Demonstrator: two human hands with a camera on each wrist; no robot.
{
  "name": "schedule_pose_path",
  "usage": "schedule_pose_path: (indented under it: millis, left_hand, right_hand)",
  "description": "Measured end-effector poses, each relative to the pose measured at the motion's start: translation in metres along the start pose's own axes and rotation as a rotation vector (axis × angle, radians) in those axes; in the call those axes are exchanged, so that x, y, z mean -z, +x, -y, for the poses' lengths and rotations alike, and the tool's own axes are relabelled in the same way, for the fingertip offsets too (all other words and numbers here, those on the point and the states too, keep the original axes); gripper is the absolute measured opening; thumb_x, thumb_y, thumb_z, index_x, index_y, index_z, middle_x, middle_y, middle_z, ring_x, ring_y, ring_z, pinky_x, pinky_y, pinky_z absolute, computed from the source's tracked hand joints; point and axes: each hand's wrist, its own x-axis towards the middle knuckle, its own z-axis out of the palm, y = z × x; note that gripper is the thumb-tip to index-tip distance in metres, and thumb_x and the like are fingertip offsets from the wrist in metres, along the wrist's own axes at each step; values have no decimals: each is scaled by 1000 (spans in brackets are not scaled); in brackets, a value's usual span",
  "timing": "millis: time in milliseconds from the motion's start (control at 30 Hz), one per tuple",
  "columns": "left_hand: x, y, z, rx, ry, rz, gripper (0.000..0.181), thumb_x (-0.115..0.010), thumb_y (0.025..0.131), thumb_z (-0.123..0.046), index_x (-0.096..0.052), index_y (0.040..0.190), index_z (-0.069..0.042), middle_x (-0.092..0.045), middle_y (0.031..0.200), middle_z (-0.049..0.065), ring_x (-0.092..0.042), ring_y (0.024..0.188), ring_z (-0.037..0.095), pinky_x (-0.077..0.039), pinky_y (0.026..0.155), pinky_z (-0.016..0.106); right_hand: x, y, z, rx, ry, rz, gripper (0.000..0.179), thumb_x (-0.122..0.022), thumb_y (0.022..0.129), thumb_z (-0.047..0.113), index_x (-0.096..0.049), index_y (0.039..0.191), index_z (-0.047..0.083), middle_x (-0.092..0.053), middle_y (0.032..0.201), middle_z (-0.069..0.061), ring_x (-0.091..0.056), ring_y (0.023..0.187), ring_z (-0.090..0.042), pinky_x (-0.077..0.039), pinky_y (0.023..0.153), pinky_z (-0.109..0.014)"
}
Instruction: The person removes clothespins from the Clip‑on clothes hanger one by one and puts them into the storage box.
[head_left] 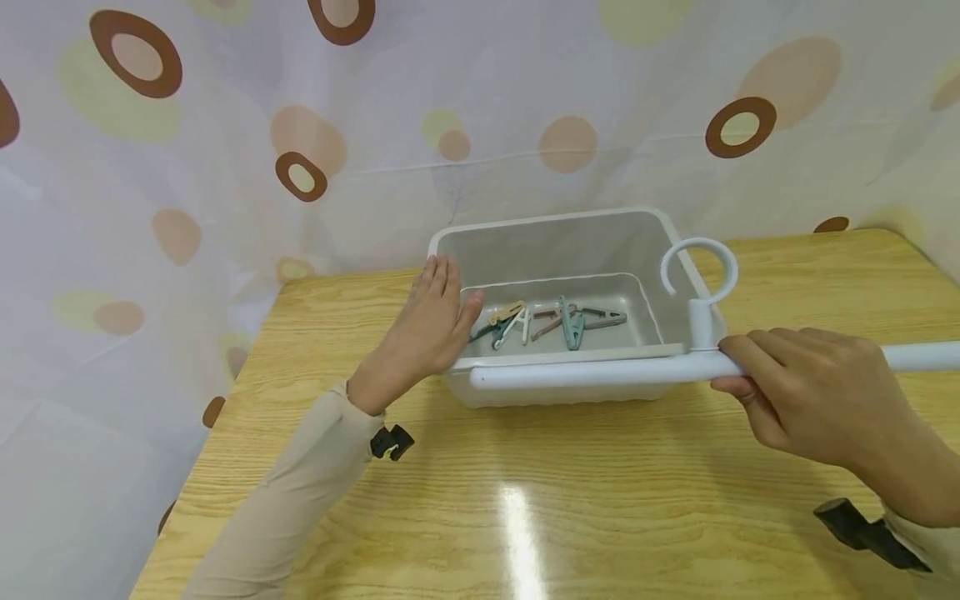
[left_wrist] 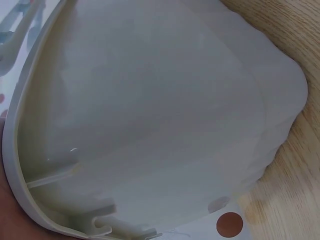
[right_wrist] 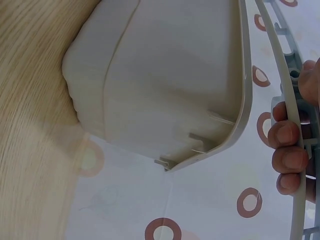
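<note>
A pale grey plastic bin (head_left: pixel 540 223) stands on the table with several clothespins inside, among them a teal clothespin (head_left: pixel 572 329) and a white clothespin (head_left: pixel 522 323). My left hand (head_left: pixel 427 321) rests on the bin's left rim, fingers straight and thumb pointing inward. A plastic clothes hanger (head_left: pixel 600 372) with a curved hook is held level across the bin's near rim. My right hand (head_left: pixel 817 392) grips it just right of the hook, fingers curled round the bar. From the right wrist, the fingertips (right_wrist: pixel 292 159) show wrapped over the hanger's ribbed frame, beside the bin's outer wall (right_wrist: pixel 170 75).
The wooden table (head_left: pixel 450 517) extends around the bin, with a bright reflection near the front. Behind it hangs a white curtain (head_left: pixel 510 83) with brown, peach and yellow spots. A dark wrist mount (head_left: pixel 392 442) sits on the left sleeve.
</note>
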Motion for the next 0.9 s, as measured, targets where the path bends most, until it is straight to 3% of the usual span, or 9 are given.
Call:
schedule_pose_path:
  millis: [567, 900]
  left_hand:
    - [1, -1, -2, 10, 10, 14, 68, -18, 106, -40, -6, 148, 12, 1, 156, 29, 6, 145, 37, -1, 118, 42]
    - [1, -1, -1, 3, 1, 9, 68, -20, 106, -40, -6, 147, 13, 1, 155, 30, 7, 145, 37, -1, 118, 44]
  right_hand:
    - [8, -7, 5, -27, 9, -5, 52, -32, 104, 43, -56, 79, 4, -41, 53, 4, -32, 38, -12, -26, 30, -30]
    - [11, -10, 10, -39, 27, 35, 51, -31, 104, 43, -55, 79, 6, -41, 54, 6, -30, 40, -8, -25, 31, -27]
